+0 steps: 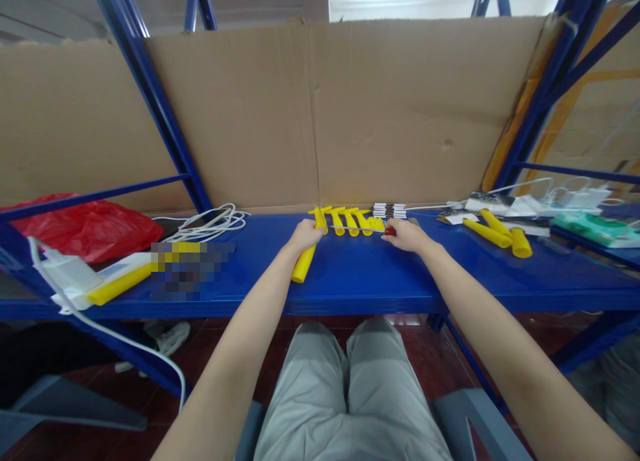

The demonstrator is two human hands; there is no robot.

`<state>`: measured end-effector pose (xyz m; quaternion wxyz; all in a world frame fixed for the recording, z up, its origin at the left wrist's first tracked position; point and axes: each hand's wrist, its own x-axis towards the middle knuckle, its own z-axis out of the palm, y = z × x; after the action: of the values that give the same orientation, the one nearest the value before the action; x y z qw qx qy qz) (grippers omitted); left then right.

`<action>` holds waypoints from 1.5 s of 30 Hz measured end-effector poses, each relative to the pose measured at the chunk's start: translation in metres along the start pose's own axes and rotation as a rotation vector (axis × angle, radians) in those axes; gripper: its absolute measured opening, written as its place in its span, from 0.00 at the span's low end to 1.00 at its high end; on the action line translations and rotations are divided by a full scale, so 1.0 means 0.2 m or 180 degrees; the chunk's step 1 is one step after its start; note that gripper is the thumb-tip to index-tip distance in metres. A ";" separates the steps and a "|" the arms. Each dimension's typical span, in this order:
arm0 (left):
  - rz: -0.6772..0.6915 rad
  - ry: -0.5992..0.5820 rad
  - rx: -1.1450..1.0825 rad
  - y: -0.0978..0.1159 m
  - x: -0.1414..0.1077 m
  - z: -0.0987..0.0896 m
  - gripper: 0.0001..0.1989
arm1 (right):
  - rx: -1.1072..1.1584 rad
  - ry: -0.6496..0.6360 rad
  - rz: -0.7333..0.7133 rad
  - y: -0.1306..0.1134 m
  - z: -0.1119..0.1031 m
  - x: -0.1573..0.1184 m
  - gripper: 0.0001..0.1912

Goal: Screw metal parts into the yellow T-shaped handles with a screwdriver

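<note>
In my left hand (306, 234) is a yellow plastic tube-like piece (303, 266), its round end slanting down toward the table's front edge and its upper part partly covered by my fingers. My right hand (407, 234) is closed around the red handle of a screwdriver (357, 230). The thin metal shaft points left, its tip close to the yellow piece; whether they touch, I cannot tell. Just behind the shaft, several yellow T-shaped pieces (353, 224) lie in a row. A small stack of white and dark strips (389, 210) sits beyond my right hand.
On the blue table (370, 278), yellow tubes (521, 242) and a green packet (595, 229) lie right. Leftward are a coiled white cable (215, 222), a red plastic bag (95, 228) and another yellow tube (120, 282). A cardboard wall (400, 114) stands behind, between blue posts.
</note>
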<state>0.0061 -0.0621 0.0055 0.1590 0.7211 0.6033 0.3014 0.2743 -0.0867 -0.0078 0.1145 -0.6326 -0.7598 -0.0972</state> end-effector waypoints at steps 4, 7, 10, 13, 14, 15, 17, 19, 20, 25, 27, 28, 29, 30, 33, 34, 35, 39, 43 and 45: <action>0.0003 -0.0009 -0.0036 0.00 0.00 0.00 0.10 | 0.0002 -0.0199 -0.0009 0.02 0.02 0.01 0.09; -0.0014 -0.0013 -0.0011 0.00 0.00 0.00 0.10 | -0.0027 -0.0267 -0.0022 0.02 0.03 0.02 0.09; -0.0014 -0.0007 0.0010 0.01 0.00 0.00 0.10 | -0.0012 -0.0248 -0.0060 0.02 0.03 0.02 0.10; -0.0013 0.0015 -0.0048 0.00 0.00 0.01 0.10 | 0.0054 -0.0294 -0.0090 0.01 0.04 0.02 0.11; -0.0015 0.0023 -0.0080 0.00 0.00 0.01 0.10 | 0.0088 -0.0318 -0.0100 0.01 0.05 0.03 0.11; -0.0016 0.0028 -0.0116 0.00 0.01 0.01 0.10 | 0.0129 -0.0343 -0.0112 0.01 0.05 0.03 0.11; -0.0021 0.0034 -0.0183 -0.01 0.01 0.01 0.11 | 0.0225 -0.0380 -0.0132 0.02 0.05 0.03 0.12; -0.0021 0.0033 -0.0228 -0.01 0.01 0.01 0.11 | 0.0326 -0.0386 -0.0151 0.02 0.06 0.03 0.12; -0.0018 0.0027 -0.0235 -0.01 0.01 0.01 0.11 | 0.0374 -0.0374 -0.0159 0.02 0.06 0.03 0.12; -0.0004 0.0031 -0.0219 0.00 0.00 0.01 0.13 | 0.0534 -0.0146 -0.0170 0.02 0.07 0.03 0.14; -0.0001 0.0036 -0.0242 0.00 0.00 0.01 0.13 | 0.0539 -0.0047 -0.0176 0.02 0.08 0.03 0.15; 0.0008 0.0037 -0.0256 0.00 0.00 0.01 0.13 | 0.0533 -0.0023 -0.0179 0.03 0.08 0.04 0.15; 0.0021 0.0042 -0.0269 0.01 0.00 0.01 0.13 | 0.0525 -0.0010 -0.0181 0.03 0.08 0.04 0.15; 0.0033 0.0045 -0.0280 0.01 0.00 0.01 0.13 | 0.0515 0.0003 -0.0183 0.03 0.08 0.04 0.15; 0.0040 0.0032 -0.0296 0.01 0.00 0.01 0.12 | 0.0483 0.0107 -0.0232 0.03 0.08 0.04 0.14; 0.0039 0.0016 -0.0297 0.01 0.00 0.01 0.12 | 0.0475 0.0180 -0.0270 0.02 0.08 0.04 0.14; 0.0039 -0.0002 -0.0298 0.01 0.00 0.01 0.12 | 0.0465 0.0271 -0.0311 0.01 0.08 0.04 0.14; 0.0056 -0.0032 -0.0286 0.01 0.00 0.02 0.11 | 0.0390 0.0508 -0.0511 -0.03 0.08 0.04 0.14; 0.0074 -0.0007 -0.0238 0.01 -0.01 0.02 0.10 | 0.0304 0.0425 -0.0777 -0.08 0.09 0.05 0.14; 0.0086 -0.0015 -0.0232 0.01 0.00 0.02 0.10 | 0.0302 0.0506 -0.0843 -0.10 0.09 0.06 0.13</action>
<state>0.0105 -0.0629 0.0036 0.1824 0.7236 0.5817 0.3236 0.2512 -0.0744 -0.0208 0.1902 -0.5112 -0.8288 -0.1253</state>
